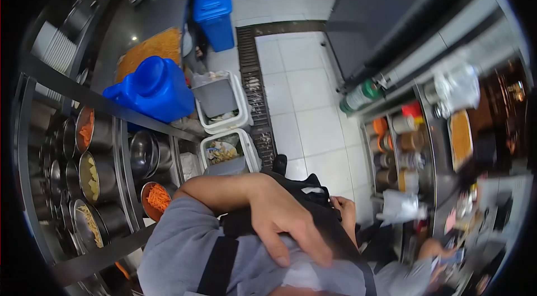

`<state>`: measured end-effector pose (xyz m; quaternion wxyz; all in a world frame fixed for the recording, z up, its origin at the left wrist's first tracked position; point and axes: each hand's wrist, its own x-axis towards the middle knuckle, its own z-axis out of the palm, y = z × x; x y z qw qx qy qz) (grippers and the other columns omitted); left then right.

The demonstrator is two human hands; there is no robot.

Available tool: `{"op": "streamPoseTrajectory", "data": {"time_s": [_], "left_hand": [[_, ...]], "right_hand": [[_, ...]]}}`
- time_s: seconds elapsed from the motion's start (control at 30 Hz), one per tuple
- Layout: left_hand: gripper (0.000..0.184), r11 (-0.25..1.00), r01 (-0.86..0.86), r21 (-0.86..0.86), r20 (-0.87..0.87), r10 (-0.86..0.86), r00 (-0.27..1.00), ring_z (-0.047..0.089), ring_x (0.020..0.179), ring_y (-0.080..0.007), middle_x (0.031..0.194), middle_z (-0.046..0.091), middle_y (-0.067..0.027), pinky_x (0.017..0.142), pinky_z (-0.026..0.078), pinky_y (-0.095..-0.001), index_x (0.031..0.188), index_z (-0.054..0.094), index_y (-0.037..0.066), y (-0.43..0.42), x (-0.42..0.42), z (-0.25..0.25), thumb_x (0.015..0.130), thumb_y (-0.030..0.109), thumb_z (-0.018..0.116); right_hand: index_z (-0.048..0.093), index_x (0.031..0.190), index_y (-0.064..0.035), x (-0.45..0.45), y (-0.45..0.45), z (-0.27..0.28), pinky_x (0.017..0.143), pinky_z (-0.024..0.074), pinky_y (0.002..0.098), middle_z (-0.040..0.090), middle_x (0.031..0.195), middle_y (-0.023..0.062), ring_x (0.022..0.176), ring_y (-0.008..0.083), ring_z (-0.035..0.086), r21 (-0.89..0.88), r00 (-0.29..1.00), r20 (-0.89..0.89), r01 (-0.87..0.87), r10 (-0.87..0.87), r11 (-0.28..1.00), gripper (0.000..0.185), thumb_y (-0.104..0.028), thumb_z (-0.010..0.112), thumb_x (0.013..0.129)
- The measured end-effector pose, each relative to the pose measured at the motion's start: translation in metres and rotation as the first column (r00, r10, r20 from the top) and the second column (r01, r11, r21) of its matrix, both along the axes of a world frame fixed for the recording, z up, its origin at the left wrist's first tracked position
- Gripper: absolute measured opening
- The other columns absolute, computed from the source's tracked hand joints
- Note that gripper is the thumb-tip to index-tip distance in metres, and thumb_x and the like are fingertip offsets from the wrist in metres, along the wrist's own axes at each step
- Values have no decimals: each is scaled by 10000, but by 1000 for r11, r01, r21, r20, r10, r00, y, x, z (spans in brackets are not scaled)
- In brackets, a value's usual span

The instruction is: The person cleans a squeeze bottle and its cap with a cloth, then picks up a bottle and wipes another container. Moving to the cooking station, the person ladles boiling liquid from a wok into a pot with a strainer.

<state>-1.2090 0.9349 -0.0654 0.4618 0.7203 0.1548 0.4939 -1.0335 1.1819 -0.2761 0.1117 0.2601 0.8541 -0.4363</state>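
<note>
Across the chest reaches my left hand [291,223], thumb and fingers apart and pointing down over the grey shirt [251,273]; it is slightly blurred and nothing shows in its grasp. My right hand [345,212] is lower on the body, its fingers bent against the edge of the black apron [313,212]; part of this hand is hidden by the cloth. A black strap [219,265] of the apron crosses the shirt. Beside my left elbow is a bowl of shredded orange food [156,198].
Metal bowls [89,178] fill the left rack. White bins [226,148], a blue container [159,89] and a blue lidded bin [215,16] stand ahead. Jars [411,140] line the right shelves. Another person's arm [430,251] is at lower right. A floor grate [251,83] runs forward.
</note>
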Motion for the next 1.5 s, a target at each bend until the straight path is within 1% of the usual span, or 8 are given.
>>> {"op": "streamPoseTrajectory", "data": {"time_s": [0.13,0.47,0.57,0.67,0.73,1.07,1.17,1.5], "left_hand": [[593,927,-323,-189,131,349,928,499,1253,-407,1345,518,-259,1062,385,-426,1322,489,-98,-2,-88,-6,897,276,664],[500,703,-648,-294,39,686,727,615,1107,-337,1189,641,-195,948,477,-405,1266,555,-61,-18,-243,-16,877,221,693],[480,338,-825,-453,-82,906,415,620,1109,-279,1223,634,-170,917,497,-380,1300,540,-37,-19,-293,1,896,188,667],[463,-46,-957,-286,-350,935,59,619,1110,-284,1239,626,-169,910,501,-381,1316,530,-12,-30,-329,7,912,182,646],[459,-345,-903,-256,-481,856,-191,621,1104,-277,1222,634,-162,904,501,-373,1329,523,5,-46,-339,1,923,186,636],[439,-792,-498,-352,-464,610,-642,647,1033,-229,1150,672,-150,892,510,-346,1311,559,45,-165,-352,-24,918,219,648],[449,-837,-449,-314,-526,547,-652,651,1031,-252,1149,669,-169,880,517,-356,1313,557,57,-181,-374,-31,914,241,646],[452,-954,-229,-196,-580,301,-757,652,1047,-266,1129,673,-179,911,504,-359,1298,558,22,-254,-394,-36,898,206,659]], "right_hand": [[659,618,-2,-9,114,-190,546,478,454,643,640,183,531,293,619,652,763,222,-579,607,490,374,-309,613,827],[594,1216,-7,-223,233,-176,1001,402,455,551,1226,255,1155,413,495,173,761,609,-400,221,900,399,-268,591,914],[677,700,25,-365,244,-191,456,519,361,639,558,132,441,214,625,61,645,-219,-739,732,670,251,-184,614,823],[704,757,35,-502,219,-223,534,554,363,641,552,149,462,220,649,-43,945,110,-305,308,951,200,-154,642,780],[729,787,-1,-583,197,-224,748,553,426,676,717,219,724,366,688,586,683,-98,-549,724,597,180,-155,649,738],[724,762,-1,-881,-19,-199,696,557,430,668,695,214,637,358,674,622,264,62,-765,962,170,212,-190,627,759],[708,784,40,-863,-113,-144,553,552,350,667,611,157,523,238,682,78,608,-63,-787,791,612,212,-154,629,816],[739,809,-48,-946,-201,-156,807,534,458,682,826,214,827,389,670,495,-353,258,-751,899,-437,229,-235,611,773]]}}
